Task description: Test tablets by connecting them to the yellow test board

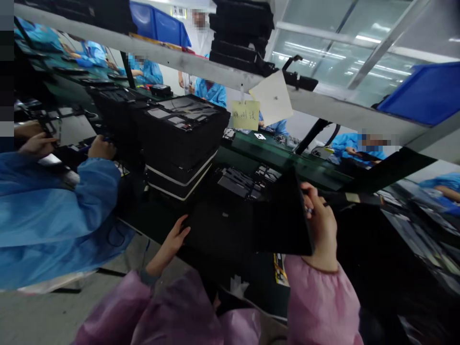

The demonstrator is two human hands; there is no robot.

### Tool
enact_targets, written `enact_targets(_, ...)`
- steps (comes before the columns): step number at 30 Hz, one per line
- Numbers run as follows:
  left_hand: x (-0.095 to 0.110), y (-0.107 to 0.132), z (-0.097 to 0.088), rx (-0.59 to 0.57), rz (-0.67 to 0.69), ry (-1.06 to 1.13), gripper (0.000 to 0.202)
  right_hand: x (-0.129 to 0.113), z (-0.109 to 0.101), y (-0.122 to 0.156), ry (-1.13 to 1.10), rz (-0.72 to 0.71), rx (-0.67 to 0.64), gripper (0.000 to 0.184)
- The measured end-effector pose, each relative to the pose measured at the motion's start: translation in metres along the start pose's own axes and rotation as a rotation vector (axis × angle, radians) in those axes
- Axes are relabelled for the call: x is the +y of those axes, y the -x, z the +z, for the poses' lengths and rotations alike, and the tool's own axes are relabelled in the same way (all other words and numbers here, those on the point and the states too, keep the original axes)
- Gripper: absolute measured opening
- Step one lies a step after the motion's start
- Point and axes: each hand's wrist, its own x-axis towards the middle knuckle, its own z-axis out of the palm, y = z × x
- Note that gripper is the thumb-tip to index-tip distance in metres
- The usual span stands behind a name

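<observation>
My right hand (321,225) is closed around the right edge of a thin black rectangular panel (282,220), tilted up over the bench. Its face is too dark to show any detail. At the left edge of a flat black sheet or tray (219,227) with a small grey mark, my left hand (173,242) has thumb and fingers at the rim, some fingertips hidden. Just behind lie grey device parts (235,182) in a dark tray. A yellow-and-black strip (279,269) shows below the panel.
Left of centre stands a tall stack of black foam trays (179,143). More black trays with devices (413,230) fill the right. A shelf beam (168,55) crosses above with blue bins (158,24) and hanging notes (246,115). A co-worker in a blue sleeve (97,182) handles a device at left.
</observation>
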Motion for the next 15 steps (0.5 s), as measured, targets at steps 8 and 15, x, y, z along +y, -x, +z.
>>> enact_targets(8, 0.03, 0.022, 0.046, -0.145, -0.028, 0.096, 0.051, 0.028, 0.058, -0.002, -0.068, 0.003, -0.19, 0.021)
enact_targets(15, 0.049, -0.004, 0.027, -0.067, -0.298, 0.369, 0.054, 0.113, -0.04, 0.025, 0.371, -0.073, 0.209, 0.039)
